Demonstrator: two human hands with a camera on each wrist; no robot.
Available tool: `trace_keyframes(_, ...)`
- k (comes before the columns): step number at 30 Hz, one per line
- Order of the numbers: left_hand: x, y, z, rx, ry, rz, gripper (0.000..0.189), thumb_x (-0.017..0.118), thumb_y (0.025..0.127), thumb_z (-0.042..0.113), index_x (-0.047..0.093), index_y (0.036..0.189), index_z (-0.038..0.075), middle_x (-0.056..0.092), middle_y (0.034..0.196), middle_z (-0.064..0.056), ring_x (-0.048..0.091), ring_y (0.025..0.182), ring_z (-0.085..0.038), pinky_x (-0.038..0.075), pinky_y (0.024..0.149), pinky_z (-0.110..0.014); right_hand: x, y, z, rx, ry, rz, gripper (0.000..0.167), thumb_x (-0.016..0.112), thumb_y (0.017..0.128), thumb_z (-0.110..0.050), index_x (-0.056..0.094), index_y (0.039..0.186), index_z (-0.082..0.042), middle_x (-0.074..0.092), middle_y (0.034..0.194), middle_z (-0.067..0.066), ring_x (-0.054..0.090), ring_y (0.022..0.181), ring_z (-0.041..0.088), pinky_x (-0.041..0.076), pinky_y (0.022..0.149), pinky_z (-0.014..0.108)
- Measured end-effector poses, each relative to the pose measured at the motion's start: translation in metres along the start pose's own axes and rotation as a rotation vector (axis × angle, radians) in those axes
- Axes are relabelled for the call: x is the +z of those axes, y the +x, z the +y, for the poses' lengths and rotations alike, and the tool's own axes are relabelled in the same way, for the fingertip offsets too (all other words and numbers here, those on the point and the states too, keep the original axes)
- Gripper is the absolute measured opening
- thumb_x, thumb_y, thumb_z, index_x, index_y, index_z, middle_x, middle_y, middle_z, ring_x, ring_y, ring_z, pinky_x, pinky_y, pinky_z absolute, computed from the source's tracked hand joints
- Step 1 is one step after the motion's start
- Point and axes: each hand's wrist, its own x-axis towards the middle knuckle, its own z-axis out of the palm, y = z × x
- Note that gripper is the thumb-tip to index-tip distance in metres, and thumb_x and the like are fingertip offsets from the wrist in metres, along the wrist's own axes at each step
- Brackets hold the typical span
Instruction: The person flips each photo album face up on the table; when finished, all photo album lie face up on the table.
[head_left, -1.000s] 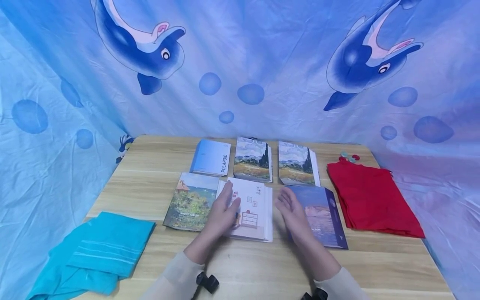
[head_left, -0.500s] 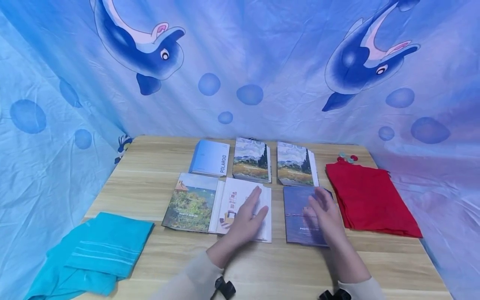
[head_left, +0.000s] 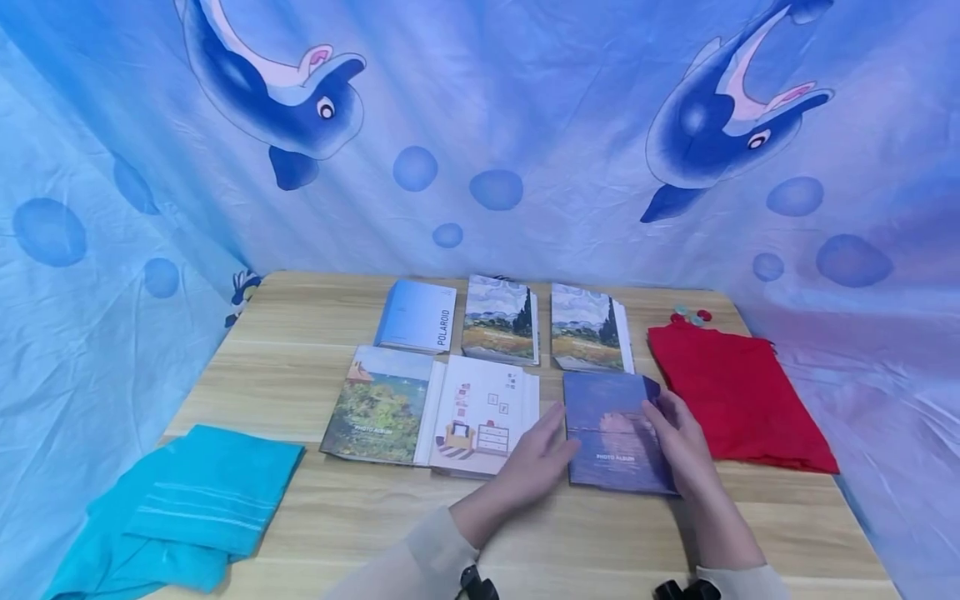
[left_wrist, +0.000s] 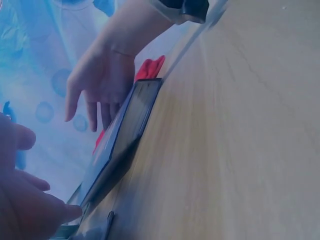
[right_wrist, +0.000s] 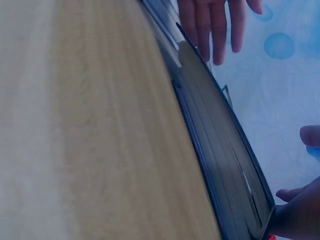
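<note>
A purple-blue photo album with a seascape cover lies closed on the table, its page edges facing me in the right wrist view. My left hand is at its left edge, fingers extended and thumb near the cover. At the spine side, my right hand has its fingertips right at the right edge. In the left wrist view, the left hand shows beside the album's corner, and the right hand reaches down along the far side. Left of these lies an open photo album showing a white illustrated page.
Behind stand a blue Polaroid album and two landscape-cover albums, one left of the other. A folded red cloth lies right, with small red and green discs behind it. A turquoise cloth is at front left.
Both hands have moved right, from over and beside the open album to the two sides of the purple-blue album. The illustrated page is now uncovered. The albums have stayed in place.
</note>
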Motion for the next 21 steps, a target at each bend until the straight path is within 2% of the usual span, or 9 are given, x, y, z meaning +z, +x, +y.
trace_keyframes(3,0.002,0.000,0.002,-0.016,0.029,-0.009,0.066,0.051,0.104,0.035,0.033,0.156,-0.001,0.024,0.165,-0.016,0.022,0.152,-0.029,0.019,0.123,-0.046,0.002,-0.001,-0.001,-0.003,0.041,-0.016,0.085,0.054,0.103,-0.045,0.007,0.163,-0.006,0.012,0.168,0.021,0.012,0.154,0.037,0.016,0.123,0.054)
trace_keyframes(7,0.000,0.002,0.004,-0.040,0.052,0.030,0.064,0.052,0.104,0.034,0.035,0.155,-0.002,0.027,0.164,-0.018,0.023,0.151,-0.032,0.020,0.123,-0.047,0.003,-0.003,0.000,-0.001,0.056,-0.059,0.083,0.055,0.104,-0.041,0.008,0.163,-0.005,0.011,0.167,0.022,0.012,0.154,0.037,0.017,0.123,0.053)
trace_keyframes(11,-0.002,0.002,0.005,-0.060,0.033,0.040,0.065,0.053,0.104,0.033,0.036,0.154,-0.003,0.028,0.163,-0.019,0.025,0.151,-0.034,0.021,0.123,-0.049,0.004,-0.002,0.004,-0.018,0.040,-0.063,0.081,0.052,0.106,-0.040,0.008,0.162,-0.002,0.013,0.166,0.025,0.013,0.153,0.038,0.016,0.123,0.054)
trace_keyframes(13,-0.001,0.003,0.005,-0.076,0.025,0.025,0.066,0.053,0.103,0.035,0.034,0.155,-0.002,0.028,0.163,-0.018,0.025,0.151,-0.034,0.021,0.123,-0.048,0.004,-0.001,0.006,-0.033,0.087,-0.068,0.075,0.047,0.108,-0.038,0.009,0.162,-0.001,0.014,0.166,0.025,0.014,0.153,0.038,0.017,0.124,0.052)
trace_keyframes(15,0.001,0.004,0.004,-0.088,0.014,0.012,0.069,0.054,0.103,0.036,0.032,0.157,-0.001,0.028,0.164,-0.016,0.025,0.151,-0.033,0.021,0.123,-0.048,0.004,-0.002,0.008,-0.051,0.190,-0.095,0.068,0.038,0.111,-0.036,0.011,0.161,0.002,0.014,0.166,0.025,0.014,0.153,0.035,0.016,0.124,0.049)
trace_keyframes(17,0.003,0.005,0.003,-0.099,0.001,0.002,0.071,0.054,0.102,0.037,0.030,0.157,0.000,0.027,0.164,-0.015,0.025,0.151,-0.032,0.022,0.123,-0.046,0.003,-0.001,0.011,-0.083,0.277,-0.093,0.060,0.030,0.112,-0.030,0.017,0.158,0.007,0.023,0.163,0.024,0.023,0.151,0.029,0.023,0.123,0.041)
trace_keyframes(18,0.004,0.005,0.003,-0.101,-0.005,-0.002,0.072,0.055,0.101,0.037,0.029,0.158,0.000,0.027,0.164,-0.015,0.025,0.151,-0.032,0.022,0.123,-0.046,0.003,-0.001,0.013,-0.095,0.313,-0.080,0.057,0.031,0.112,-0.026,0.022,0.157,0.009,0.033,0.159,0.021,0.032,0.147,0.023,0.029,0.121,0.036)
trace_keyframes(21,0.009,0.005,0.002,-0.095,-0.020,-0.021,0.074,0.057,0.100,0.037,0.028,0.158,0.000,0.025,0.165,-0.014,0.024,0.151,-0.030,0.021,0.123,-0.044,0.001,0.000,0.019,-0.126,0.363,0.003,0.048,0.044,0.109,-0.014,0.038,0.149,0.012,0.062,0.135,0.003,0.056,0.124,0.008,0.047,0.104,0.021)
